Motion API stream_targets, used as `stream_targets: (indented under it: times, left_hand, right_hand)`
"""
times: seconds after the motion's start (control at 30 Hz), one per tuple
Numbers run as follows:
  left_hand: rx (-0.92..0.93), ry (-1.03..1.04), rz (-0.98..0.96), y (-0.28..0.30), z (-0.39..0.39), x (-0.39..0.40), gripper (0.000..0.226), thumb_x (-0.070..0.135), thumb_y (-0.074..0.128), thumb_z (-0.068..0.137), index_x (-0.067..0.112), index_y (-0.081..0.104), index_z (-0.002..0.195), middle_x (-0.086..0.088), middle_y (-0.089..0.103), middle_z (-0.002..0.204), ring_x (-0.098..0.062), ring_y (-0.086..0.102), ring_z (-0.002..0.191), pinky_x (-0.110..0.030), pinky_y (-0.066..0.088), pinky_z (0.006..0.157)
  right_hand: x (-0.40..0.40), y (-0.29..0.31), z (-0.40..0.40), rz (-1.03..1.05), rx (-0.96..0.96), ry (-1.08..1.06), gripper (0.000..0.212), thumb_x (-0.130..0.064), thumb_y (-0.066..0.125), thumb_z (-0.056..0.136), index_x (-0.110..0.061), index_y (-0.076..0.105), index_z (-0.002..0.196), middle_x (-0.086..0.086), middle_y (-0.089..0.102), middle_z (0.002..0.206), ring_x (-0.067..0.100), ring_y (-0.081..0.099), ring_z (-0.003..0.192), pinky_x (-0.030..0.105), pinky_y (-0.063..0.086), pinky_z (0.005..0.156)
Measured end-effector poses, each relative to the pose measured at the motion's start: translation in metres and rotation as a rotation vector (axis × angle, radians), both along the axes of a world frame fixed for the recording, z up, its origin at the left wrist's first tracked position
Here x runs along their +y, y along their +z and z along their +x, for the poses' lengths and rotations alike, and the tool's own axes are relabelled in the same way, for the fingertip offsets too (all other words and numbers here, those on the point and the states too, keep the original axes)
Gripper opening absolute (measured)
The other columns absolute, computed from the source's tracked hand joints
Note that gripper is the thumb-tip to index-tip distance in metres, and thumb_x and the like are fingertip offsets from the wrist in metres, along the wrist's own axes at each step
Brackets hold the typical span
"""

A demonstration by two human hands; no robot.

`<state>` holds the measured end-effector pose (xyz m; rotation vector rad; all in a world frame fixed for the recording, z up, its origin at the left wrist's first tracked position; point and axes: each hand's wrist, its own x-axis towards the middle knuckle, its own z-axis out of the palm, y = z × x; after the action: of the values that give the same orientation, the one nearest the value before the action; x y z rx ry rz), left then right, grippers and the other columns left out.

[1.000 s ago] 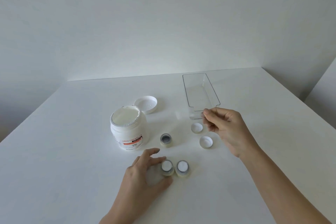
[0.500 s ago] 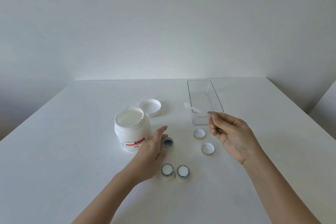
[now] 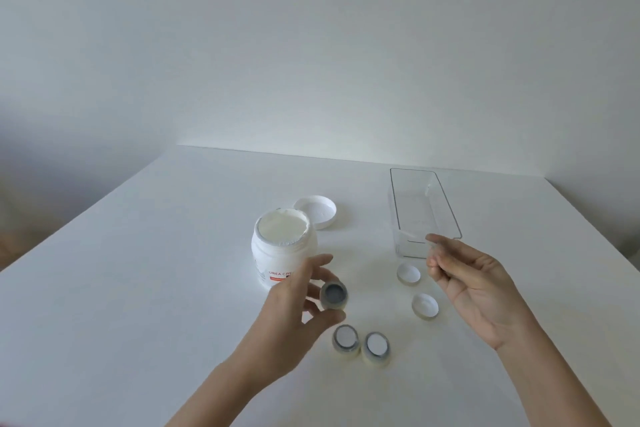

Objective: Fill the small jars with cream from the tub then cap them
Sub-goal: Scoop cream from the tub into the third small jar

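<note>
- Two forearms enter from the bottom edge, over a white table (image 3: 138,288)
- Lowest in the frame, just right of centre, two filled jars (image 3: 345,338) (image 3: 376,345) stand side by side and touching, both uncapped with white cream level in their mouths
- Left hand (image 3: 294,308) is at centre, thumb and fingers curled round the empty jar (image 3: 334,295), grasping it; the jar is tilted, its dark grey inside facing the camera; whether it is lifted off the table cannot be told
- Right hand (image 3: 478,288) hovers at centre right, palm turned up and to the left, thumb and forefinger pinched together at its upper left; something thin and pale seems to sit in the pinch, but it is too blurred to tell what it is
- Two small white caps (image 3: 408,273) (image 3: 425,306) lie open side up between the hands, just left of the right hand, apart from each other
- Tub (image 3: 284,246) stands upright above the left hand, open, cream up to the rim with smears on the lip; its label reads "UREA CRE" in red, the rest hidden by the hand
- Tub lid (image 3: 317,211) lies inside up just beyond the tub, to its upper right
- Clear tray (image 3: 450,211) sits at upper right, long side running away from the camera, its near end just above the right fingertips
- A plain pale wall fills the upper half
</note>
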<state>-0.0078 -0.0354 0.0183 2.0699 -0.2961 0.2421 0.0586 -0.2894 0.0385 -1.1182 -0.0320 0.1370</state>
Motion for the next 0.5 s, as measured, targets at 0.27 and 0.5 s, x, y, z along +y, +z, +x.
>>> stream_targets:
  times: [0.27,0.5]
  left_hand:
    - [0.268,0.162,-0.684,-0.007,-0.034,0.03,0.033,0.006,0.086,0.061,0.011,0.075,0.091,-0.009,0.077,0.089,-0.019,0.072,0.078,-0.02,0.056,0.068]
    - [0.261,0.169,-0.843,-0.016,-0.034,0.033,0.041,-0.001,0.083,0.054,-0.004,0.068,0.092,-0.007,0.074,0.081,-0.017,0.071,0.071,-0.02,0.055,0.062]
  right_hand:
    - [0.035,0.012,-0.008,-0.159,-0.106,0.011,0.025,-0.011,0.064,0.073,-0.001,0.073,0.094,0.003,0.062,0.067,0.011,0.057,0.063,0.017,0.052,0.068]
    - [0.092,0.061,0.001,-0.717,-0.531,-0.075,0.009,-0.014,0.072,0.082,-0.021,0.077,0.078,-0.008,0.073,0.068,0.0,0.059,0.057,0.008,0.043,0.057]
